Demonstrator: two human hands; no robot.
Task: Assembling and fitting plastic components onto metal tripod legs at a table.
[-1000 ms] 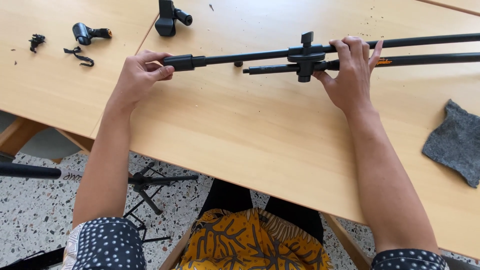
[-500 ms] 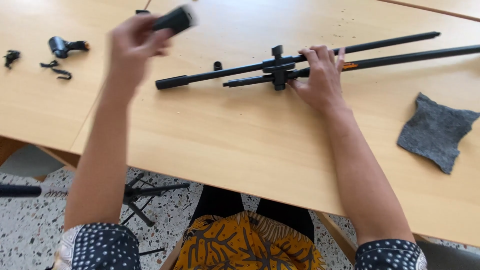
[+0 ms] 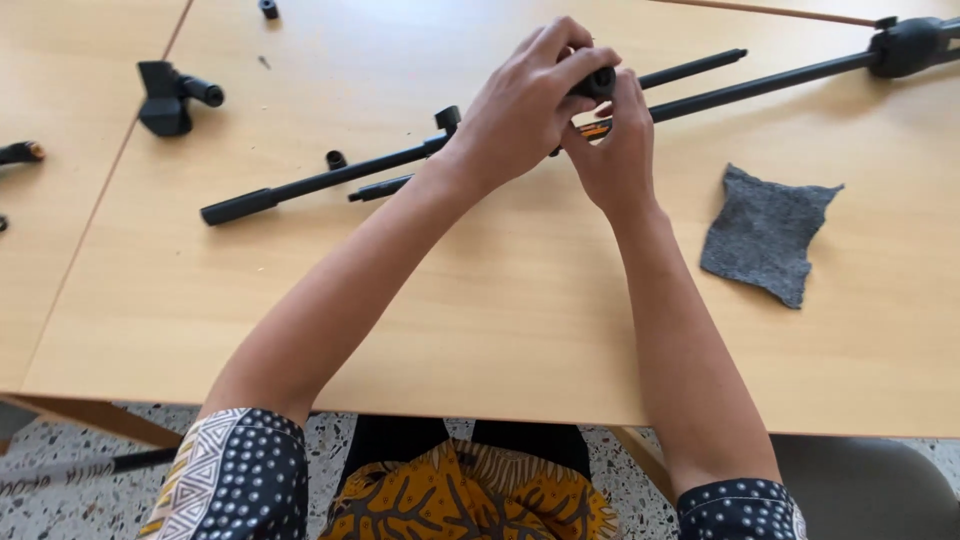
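Note:
Two long black metal rods [image 3: 320, 185] lie side by side across the wooden table [image 3: 480, 330], joined by a black clamp partly hidden under my hands. My left hand [image 3: 525, 100] reaches across and grips a small black knob [image 3: 598, 82] over the rods. My right hand [image 3: 615, 150] meets it from below, fingers closed around the same knob and the clamp area. A thinner rod end [image 3: 700, 68] sticks out to the right behind my hands.
A grey felt cloth [image 3: 765, 232] lies to the right. A black clip-shaped holder [image 3: 170, 97] stands at the far left, a small black cap [image 3: 336, 159] near the rods, another small piece [image 3: 268, 8] at the top. A black joint [image 3: 910, 42] sits top right.
My left hand has carried the black knob from the upper left over to the clamp on the rods, where both hands have come together. The view has shifted right.

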